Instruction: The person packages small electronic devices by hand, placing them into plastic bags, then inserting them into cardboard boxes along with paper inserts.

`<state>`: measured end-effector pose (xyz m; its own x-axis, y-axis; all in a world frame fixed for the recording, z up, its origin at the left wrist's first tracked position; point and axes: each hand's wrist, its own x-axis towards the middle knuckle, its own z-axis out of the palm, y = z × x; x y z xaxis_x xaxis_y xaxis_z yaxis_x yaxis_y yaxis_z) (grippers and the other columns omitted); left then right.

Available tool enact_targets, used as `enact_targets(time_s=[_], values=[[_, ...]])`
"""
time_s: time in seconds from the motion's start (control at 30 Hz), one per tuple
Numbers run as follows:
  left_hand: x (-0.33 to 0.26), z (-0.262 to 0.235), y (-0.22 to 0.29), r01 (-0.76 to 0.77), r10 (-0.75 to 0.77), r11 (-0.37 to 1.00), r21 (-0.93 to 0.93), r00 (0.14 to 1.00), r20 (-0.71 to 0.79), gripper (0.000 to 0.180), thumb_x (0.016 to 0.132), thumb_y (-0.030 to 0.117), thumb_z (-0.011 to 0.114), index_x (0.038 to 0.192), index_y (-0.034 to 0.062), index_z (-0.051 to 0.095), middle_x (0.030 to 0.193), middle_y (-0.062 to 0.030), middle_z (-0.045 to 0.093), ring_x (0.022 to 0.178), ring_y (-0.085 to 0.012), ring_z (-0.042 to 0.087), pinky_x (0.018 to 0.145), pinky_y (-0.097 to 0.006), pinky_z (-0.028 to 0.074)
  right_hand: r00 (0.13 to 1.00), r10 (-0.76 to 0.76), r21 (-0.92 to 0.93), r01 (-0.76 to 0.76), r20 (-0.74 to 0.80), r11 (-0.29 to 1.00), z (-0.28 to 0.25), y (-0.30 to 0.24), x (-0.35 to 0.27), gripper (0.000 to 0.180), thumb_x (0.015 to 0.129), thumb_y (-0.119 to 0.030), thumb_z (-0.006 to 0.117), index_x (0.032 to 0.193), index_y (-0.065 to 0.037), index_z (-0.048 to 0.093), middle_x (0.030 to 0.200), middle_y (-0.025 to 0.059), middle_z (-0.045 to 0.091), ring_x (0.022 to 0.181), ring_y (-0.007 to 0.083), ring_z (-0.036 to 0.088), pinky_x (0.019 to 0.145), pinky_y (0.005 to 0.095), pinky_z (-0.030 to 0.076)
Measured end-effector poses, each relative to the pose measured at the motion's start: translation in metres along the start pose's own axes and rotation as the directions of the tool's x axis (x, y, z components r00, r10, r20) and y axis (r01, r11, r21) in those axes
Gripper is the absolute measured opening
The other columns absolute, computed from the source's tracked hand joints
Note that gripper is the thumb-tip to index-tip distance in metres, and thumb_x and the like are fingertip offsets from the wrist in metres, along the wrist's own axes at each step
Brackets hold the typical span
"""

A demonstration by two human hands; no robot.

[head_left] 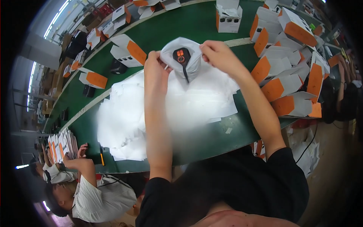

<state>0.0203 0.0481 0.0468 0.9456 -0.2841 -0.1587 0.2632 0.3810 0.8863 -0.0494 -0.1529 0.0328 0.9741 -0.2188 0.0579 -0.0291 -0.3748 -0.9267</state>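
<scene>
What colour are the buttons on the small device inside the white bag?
Orange, on the black device; the head view shows it.

The person wears a black short-sleeved top; its 2 sleeves end above the elbows, leaving both forearms bare. The left hand and right hand are bare too, with no gloves, rings or watch showing.

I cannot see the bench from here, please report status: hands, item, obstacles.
Both hands, left hand and right hand, pinch a white bag around a black-and-orange device. White bag pile beneath. Nothing blocking.
</scene>
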Motion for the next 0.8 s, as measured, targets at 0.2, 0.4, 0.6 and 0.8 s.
enact_targets(time_s=[0.2,0.4,0.6,0.8], values=[[-0.003,0.019,0.013,-0.073,0.067,0.997,0.024,0.980,0.187,0.023,0.100,0.014,0.046,0.104,-0.0057,0.058,0.104,-0.0146,0.063,0.102,-0.0233,0.062,0.096,-0.038,0.051,0.999,0.024,0.255,-0.035,0.049,0.966,0.007,-0.008,-0.040,0.041,0.094,-0.035,0.064,0.115,0.001,0.063,0.101,0.0108,0.070,0.085,0.0172,0.064,0.070,0.0332,0.053],[-0.016,0.070,-0.012,-0.335,0.033,0.811,0.479,0.844,0.535,0.029,0.102,0.024,0.049,0.097,-0.0004,0.064,0.088,-0.0051,0.064,0.080,-0.0142,0.063,0.076,-0.028,0.053,0.993,-0.106,-0.111,0.099,-0.058,0.989,0.022,0.012,-0.047,0.062,0.082,-0.027,0.080,0.131,0.000,0.055,0.108,0.0150,0.068,0.096,0.0188,0.065,0.076,0.0319,0.053],[0.031,0.005,0.085,-0.411,0.490,0.410,0.814,0.852,0.183,0.031,0.097,0.031,0.065,0.111,0.0029,0.069,0.089,-0.0051,0.071,0.082,-0.0111,0.066,0.070,-0.027,0.052,0.966,-0.188,0.271,0.231,-0.175,0.934,-0.030,-0.006,-0.040,0.054,0.091,-0.022,0.078,0.134,0.001,0.054,0.121,0.0086,0.066,0.109,0.0195,0.064,0.096,0.0333,0.051],[0.160,-0.163,0.078,0.019,0.640,0.052,0.998,0.767,-0.047,0.058,0.087,0.051,0.070,0.102,-0.0057,0.070,0.104,-0.0267,0.071,0.103,-0.0431,0.069,0.092,-0.047,0.053,0.895,-0.384,0.402,0.446,-0.228,0.800,-0.005,-0.073,0.043,0.052,0.090,-0.030,0.080,0.128,-0.002,0.059,0.115,0.0056,0.069,0.097,0.0128,0.066,0.081,0.0271,0.052]])
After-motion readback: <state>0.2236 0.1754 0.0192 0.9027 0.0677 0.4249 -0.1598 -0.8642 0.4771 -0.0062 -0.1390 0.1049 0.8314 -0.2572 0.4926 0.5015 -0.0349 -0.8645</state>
